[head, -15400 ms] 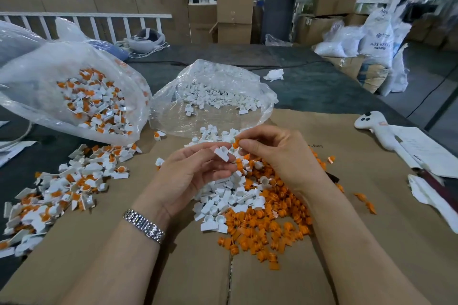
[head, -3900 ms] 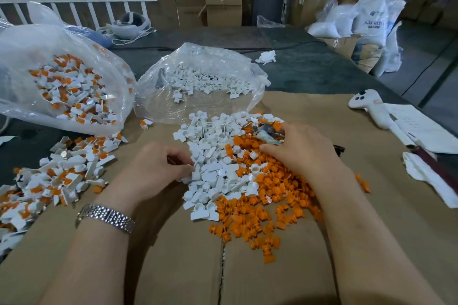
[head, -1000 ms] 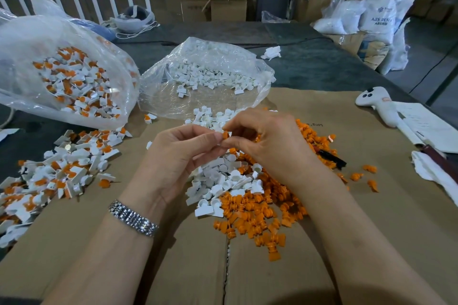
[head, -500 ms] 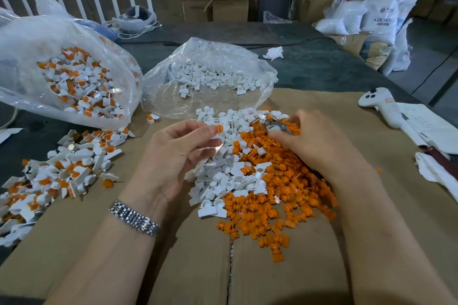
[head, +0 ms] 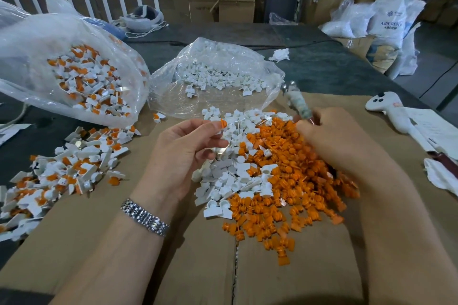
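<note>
A mixed heap lies on the cardboard sheet (head: 198,267): white plastic housings (head: 235,176) on its left, orange plugs (head: 292,181) on its right. My left hand (head: 183,153) hovers over the white side and pinches one small piece with an orange plug (head: 223,123) at its fingertips. My right hand (head: 342,146) is over the orange plugs and grips a blurred, metal-tipped tool (head: 296,100) that points up and away. A loose pile of assembled white-and-orange pieces (head: 69,168) lies to the left.
A clear bag of assembled pieces (head: 81,77) sits at far left. A clear bag of white housings (head: 218,79) sits behind the heap. A white controller (head: 391,111), papers and a cloth lie at the right. Cartons and sacks stand beyond the table.
My right hand has lifted the tool out of the heap, and its tip now sticks up. My left hand still pinches the small piece, a little higher than before.
</note>
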`<state>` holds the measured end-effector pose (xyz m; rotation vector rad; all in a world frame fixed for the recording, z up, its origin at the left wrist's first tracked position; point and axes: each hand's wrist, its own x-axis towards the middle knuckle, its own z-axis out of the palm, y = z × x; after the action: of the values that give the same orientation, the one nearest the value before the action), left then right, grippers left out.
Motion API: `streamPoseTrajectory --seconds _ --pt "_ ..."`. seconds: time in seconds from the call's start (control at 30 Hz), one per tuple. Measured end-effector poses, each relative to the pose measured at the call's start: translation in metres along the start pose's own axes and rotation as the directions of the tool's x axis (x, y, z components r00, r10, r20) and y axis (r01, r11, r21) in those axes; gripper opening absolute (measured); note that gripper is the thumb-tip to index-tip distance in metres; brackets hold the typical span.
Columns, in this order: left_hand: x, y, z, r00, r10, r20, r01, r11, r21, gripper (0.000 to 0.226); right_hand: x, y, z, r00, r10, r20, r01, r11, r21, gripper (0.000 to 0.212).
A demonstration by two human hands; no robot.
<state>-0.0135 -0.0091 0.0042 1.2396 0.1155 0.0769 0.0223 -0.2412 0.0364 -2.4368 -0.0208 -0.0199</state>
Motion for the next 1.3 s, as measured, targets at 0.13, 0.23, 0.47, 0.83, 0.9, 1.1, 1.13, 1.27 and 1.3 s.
streamPoseTrajectory --seconds 0.13,0.23,0.47,0.83,0.9,1.1,1.13,1.27,1.3 --pt "-0.001 -0.001 0.000 0.999 0.044 -0.017 -0.045 0.998 -0.039 0.014 -0.019 -0.020 -0.003 0.936 -0.072 0.344 -0.042 0.949 0.312 0.017" --pt "-0.001 -0.002 0.000 0.998 0.059 -0.018 -0.060 0.997 -0.050 0.004 -0.026 -0.030 0.010 0.900 -0.109 0.423 0.006 0.971 0.237 0.023" --pt "0.000 -0.006 0.004 0.995 0.067 -0.070 -0.071 0.996 -0.050 0.010 -0.036 -0.045 0.022 0.890 -0.157 0.429 0.129 0.987 0.093 0.029" --pt "0.004 -0.010 0.002 0.993 0.086 -0.077 -0.090 0.995 -0.042 0.013 -0.038 -0.048 0.027 0.892 -0.145 0.428 0.139 0.989 0.044 0.032" --pt "0.003 -0.011 0.002 0.993 0.090 -0.071 -0.091 0.996 -0.022 0.013 -0.038 -0.048 0.028 0.893 -0.149 0.425 0.149 0.988 0.034 0.032" --pt "0.002 -0.010 0.001 0.994 0.060 -0.088 -0.064 0.997 -0.046 0.008 -0.042 -0.052 0.034 0.923 -0.199 0.329 0.207 0.978 0.012 0.041" --pt "0.002 -0.010 0.000 0.995 0.052 -0.091 -0.057 0.997 -0.051 0.007 -0.042 -0.052 0.036 0.932 -0.196 0.305 0.205 0.979 0.003 0.040" --pt "0.001 -0.010 0.000 0.995 0.028 -0.095 -0.034 0.997 -0.066 0.006 -0.039 -0.049 0.047 0.953 -0.198 0.228 0.211 0.977 -0.036 0.037" --pt "0.000 -0.010 0.000 0.995 0.029 -0.095 -0.036 0.997 -0.073 0.006 -0.038 -0.049 0.049 0.954 -0.206 0.216 0.221 0.974 -0.044 0.037"
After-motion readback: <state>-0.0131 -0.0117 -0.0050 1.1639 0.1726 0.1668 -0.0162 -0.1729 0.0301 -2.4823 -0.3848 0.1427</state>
